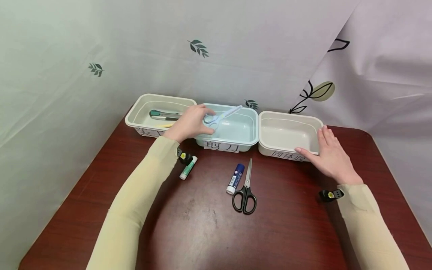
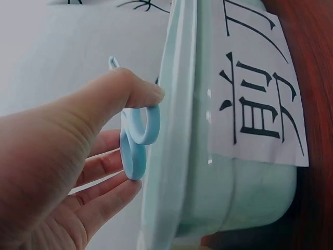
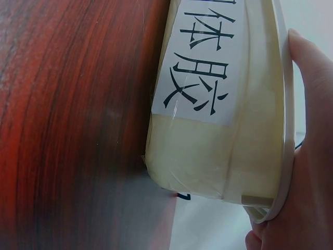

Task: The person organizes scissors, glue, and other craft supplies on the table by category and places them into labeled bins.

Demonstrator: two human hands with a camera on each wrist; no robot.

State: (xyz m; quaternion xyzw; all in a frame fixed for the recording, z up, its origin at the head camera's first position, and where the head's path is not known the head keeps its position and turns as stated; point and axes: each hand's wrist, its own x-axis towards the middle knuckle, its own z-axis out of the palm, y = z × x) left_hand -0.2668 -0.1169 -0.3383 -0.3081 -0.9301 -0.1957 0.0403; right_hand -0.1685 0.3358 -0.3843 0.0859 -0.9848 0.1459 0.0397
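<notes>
Light blue scissors (image 1: 221,117) are pinched by the handle loops between the thumb and fingers of my left hand (image 1: 193,123). They are over the pale blue bin (image 1: 250,141), blades pointing toward its back right. In the left wrist view, the thumb presses one scissor loop (image 2: 152,125) beside the bin rim. My right hand (image 1: 332,157) rests at the right end of the right-hand cream bin (image 1: 266,150), thumb at the front rim and fingers extended along the side. The right wrist view shows that bin's label (image 3: 200,62) and part of the hand; most fingertips are hidden there.
At the left, another cream bin (image 1: 133,108) holds a green utility knife (image 1: 162,114) and something yellow, partly covered by my hand. On the dark red table (image 1: 202,236) lie a green-and-white glue stick (image 1: 188,168), a blue glue stick (image 1: 236,179) and black-handled scissors (image 1: 245,191).
</notes>
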